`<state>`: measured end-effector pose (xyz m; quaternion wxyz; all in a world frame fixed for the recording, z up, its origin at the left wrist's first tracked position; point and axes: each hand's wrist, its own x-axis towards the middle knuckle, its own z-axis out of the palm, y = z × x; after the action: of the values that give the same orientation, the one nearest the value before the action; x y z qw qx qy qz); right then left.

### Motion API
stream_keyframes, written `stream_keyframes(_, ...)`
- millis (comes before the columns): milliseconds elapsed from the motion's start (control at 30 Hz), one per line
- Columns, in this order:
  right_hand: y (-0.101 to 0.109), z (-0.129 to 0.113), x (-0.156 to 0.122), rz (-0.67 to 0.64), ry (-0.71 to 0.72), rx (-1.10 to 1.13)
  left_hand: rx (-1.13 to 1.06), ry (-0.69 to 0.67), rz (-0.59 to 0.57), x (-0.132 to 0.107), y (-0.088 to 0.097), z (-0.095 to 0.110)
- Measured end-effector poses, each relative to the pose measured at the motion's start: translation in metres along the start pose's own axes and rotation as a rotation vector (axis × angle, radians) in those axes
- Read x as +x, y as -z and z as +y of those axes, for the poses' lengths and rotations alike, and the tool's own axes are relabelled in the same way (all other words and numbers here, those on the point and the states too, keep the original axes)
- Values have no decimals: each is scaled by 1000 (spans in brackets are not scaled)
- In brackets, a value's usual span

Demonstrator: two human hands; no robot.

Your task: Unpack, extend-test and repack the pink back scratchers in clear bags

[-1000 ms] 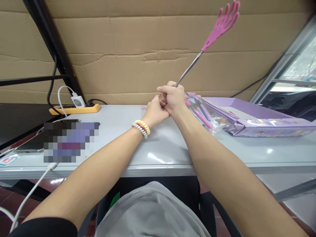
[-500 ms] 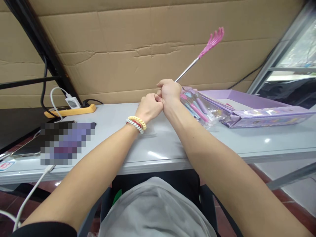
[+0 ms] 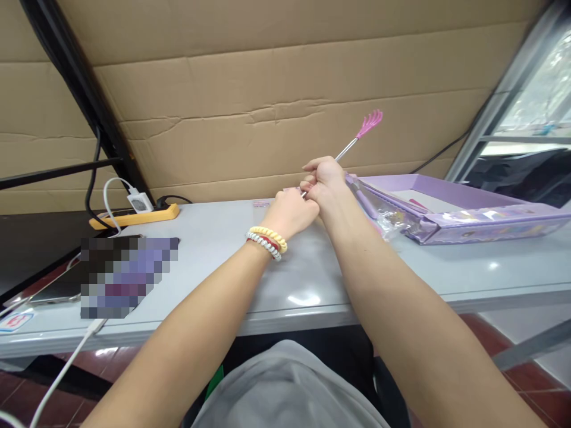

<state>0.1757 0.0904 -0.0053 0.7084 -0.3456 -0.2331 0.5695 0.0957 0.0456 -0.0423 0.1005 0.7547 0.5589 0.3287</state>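
Both my hands grip one telescopic back scratcher (image 3: 368,125) with a pink hand-shaped head and a shiny metal rod. My right hand (image 3: 326,179) is closed round the rod near its handle. My left hand (image 3: 292,210), with coloured coil bands on the wrist, is closed on the handle end just below it. The rod points up and to the right, away from me, over the grey table (image 3: 307,279). The handle itself is hidden inside my fists.
A clear bag of more scratchers (image 3: 379,205) lies right of my hands, beside an open purple box (image 3: 468,208). A yellow power strip (image 3: 134,217) with a white charger sits at the back left, a phone (image 3: 57,288) at the left edge. Cardboard lines the wall.
The scratcher's rod has become shorter and its pink head has come down and closer to my hands. Both fists have stayed together on it.
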Motion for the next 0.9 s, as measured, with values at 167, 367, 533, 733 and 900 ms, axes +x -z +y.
stream_keyframes(167, 14, -13, 11, -79, 22, 14, -255, -35, -181, -6, 2, 4)
stream_keyframes(367, 31, -30, 16, -195, 44, 58, -486, 4, -365, -13, 2, -2)
stream_keyframes(533, 38, -33, 21, -184, 85, 146, -479, 42, -452, -10, 12, -4)
stream_keyframes(733, 53, -46, 26, -138, 256, 257, -460, 235, -567, -3, 44, -33)
stream_keyframes(900, 48, -67, 12, -158, 275, 294, -795, 364, -227, 10, 64, -60)
